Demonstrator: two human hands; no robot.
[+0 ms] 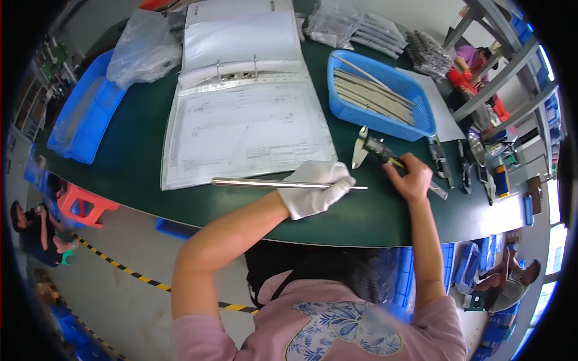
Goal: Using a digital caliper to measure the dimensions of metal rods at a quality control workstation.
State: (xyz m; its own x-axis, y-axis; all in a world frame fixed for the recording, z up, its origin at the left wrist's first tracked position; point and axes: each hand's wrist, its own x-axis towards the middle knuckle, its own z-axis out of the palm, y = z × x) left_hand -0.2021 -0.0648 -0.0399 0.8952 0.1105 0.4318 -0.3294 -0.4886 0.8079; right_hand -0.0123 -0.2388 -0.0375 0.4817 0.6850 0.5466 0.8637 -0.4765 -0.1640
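Note:
My left hand (317,188), in a white glove, is closed around a thin metal rod (247,182). The rod lies level across my front, its long end out to the left and a short tip showing past my fingers. Bare and closed, my right hand (412,178) grips a digital caliper (385,153). The caliper's jaws point up and left, apart from the rod. Just beyond my gloved hand, an open ring binder (241,132) with drawing sheets lies on the green table (337,231).
Long flat strips fill a blue basket (385,123) beyond the caliper. More measuring tools (442,162) lie at the right. A blue bin (90,114) with a plastic bag (144,51) stands at the left. Bagged parts (331,27) sit at the back. Other people sit farther off.

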